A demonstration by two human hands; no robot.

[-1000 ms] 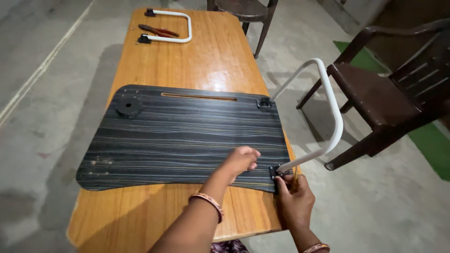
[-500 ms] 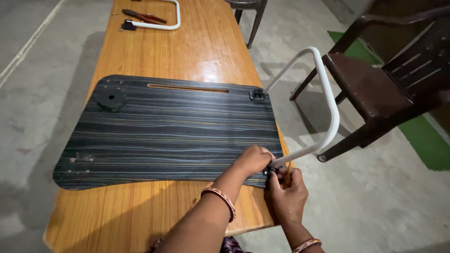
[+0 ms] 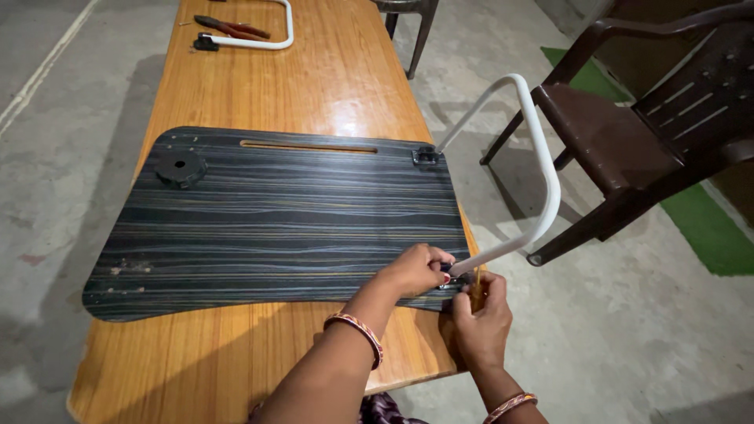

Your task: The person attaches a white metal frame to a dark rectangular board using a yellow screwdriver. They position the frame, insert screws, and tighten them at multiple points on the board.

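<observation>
Lower centre of the frame: the left hand (image 3: 415, 269) is closed in a pinch over the near right corner of the board (image 3: 275, 228), fingers curled on the small bracket (image 3: 452, 281) there. The right hand (image 3: 481, 318) sits just below and right of it, off the table edge, fingers pressed together around a thin yellow-handled tool (image 3: 476, 281) held upright at the same bracket. Both wrists carry 1 bangle each.

The board, dark with wood-grain stripes, lies flat on the wooden table (image 3: 330, 71), filling the middle of the frame. A round black fitting (image 3: 180, 168) stands at its far left corner, and a narrow slot (image 3: 308, 147) runs along its far edge.

1 white U-shaped leg (image 3: 542, 169) arcs from the near bracket past the table's right edge to a second bracket (image 3: 425, 156) at the far right corner.

Right of frame: a dark brown chair (image 3: 628, 133) on the concrete floor.

Upper left: a second white leg (image 3: 263, 39) and red-handled pliers (image 3: 232, 29) lie on the table's far end.
</observation>
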